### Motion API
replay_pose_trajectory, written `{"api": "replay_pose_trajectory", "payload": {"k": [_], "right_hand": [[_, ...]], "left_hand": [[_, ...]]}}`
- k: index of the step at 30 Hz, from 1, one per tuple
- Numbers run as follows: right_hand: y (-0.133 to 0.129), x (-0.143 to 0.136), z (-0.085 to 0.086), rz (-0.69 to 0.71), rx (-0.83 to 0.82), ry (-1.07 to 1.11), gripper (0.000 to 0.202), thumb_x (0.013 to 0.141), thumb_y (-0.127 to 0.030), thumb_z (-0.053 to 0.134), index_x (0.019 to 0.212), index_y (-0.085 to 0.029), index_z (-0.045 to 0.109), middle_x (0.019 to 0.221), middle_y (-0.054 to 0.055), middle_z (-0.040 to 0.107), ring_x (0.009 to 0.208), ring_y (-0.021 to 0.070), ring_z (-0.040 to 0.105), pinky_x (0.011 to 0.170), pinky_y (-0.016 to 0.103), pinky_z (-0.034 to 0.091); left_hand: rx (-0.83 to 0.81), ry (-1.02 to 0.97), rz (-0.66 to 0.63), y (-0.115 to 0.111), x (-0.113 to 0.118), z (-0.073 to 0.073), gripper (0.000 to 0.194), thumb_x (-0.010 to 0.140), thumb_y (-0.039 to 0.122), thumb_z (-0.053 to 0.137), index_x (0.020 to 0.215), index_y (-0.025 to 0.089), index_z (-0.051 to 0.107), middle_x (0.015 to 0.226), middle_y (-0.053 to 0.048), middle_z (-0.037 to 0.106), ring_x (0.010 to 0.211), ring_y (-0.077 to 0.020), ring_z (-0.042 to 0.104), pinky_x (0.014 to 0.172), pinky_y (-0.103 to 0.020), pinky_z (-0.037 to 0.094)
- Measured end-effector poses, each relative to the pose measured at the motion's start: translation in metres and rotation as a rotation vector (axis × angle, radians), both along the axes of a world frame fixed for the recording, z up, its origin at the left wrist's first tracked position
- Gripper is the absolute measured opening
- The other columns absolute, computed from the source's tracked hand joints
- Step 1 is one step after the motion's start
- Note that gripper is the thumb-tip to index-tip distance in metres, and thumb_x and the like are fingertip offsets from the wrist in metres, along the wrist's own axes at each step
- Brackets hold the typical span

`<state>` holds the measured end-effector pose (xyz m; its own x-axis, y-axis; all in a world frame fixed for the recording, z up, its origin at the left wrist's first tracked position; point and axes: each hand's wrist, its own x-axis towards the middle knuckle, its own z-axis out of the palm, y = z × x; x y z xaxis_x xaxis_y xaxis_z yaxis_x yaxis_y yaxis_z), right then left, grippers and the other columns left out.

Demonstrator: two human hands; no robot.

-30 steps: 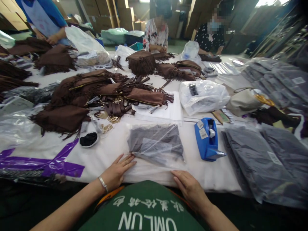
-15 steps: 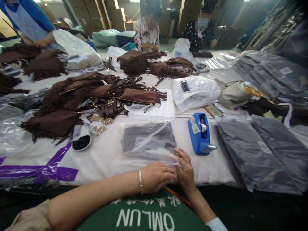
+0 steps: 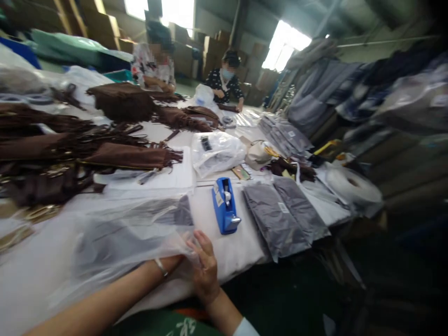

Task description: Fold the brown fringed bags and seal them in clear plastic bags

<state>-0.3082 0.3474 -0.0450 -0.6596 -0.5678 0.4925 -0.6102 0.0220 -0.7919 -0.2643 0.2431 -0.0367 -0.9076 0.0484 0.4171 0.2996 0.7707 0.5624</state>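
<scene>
A clear plastic bag (image 3: 115, 252) with a dark flat fringed-looking item (image 3: 140, 219) inside lies before me, its film raised and wrinkled at the right end. My right hand (image 3: 205, 268) pinches the film at that end, fingers closed on it. My left hand (image 3: 178, 249) reaches across from the left, with a bangle on its wrist. It is at the same end of the bag, apparently under or inside the film, so its fingers are blurred and hidden. A blue tape dispenser (image 3: 226, 205) stands just right of the bag.
Grey bagged goods (image 3: 280, 214) lie right of the dispenser, and a white roll (image 3: 353, 186) sits beyond them. Brown fringed bags (image 3: 122, 154) are heaped on the left. A stuffed clear bag (image 3: 217, 151) lies behind the dispenser. Two co-workers (image 3: 154, 70) are across the table.
My view has swung to the right. My left hand has moved from the bag's near edge to under or inside the film, which is now lifted. My right hand still holds the bag's right end.
</scene>
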Motion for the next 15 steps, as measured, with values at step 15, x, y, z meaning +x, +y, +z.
{"api": "replay_pose_trajectory", "payload": {"k": [15], "right_hand": [[0.013, -0.008, 0.011, 0.007, -0.01, 0.113, 0.034, 0.089, -0.025, 0.047, 0.122, -0.022, 0.057, 0.132, 0.004, 0.053, 0.129, 0.0193, 0.041, 0.107, 0.041, 0.041]], "left_hand": [[0.064, 0.026, -0.045, -0.008, 0.003, 0.0, 0.06, 0.094, 0.013, 0.023, 0.148, 0.024, 0.0, 0.134, -0.015, 0.05, 0.086, -0.0212, 0.068, 0.051, -0.028, 0.054]]}}
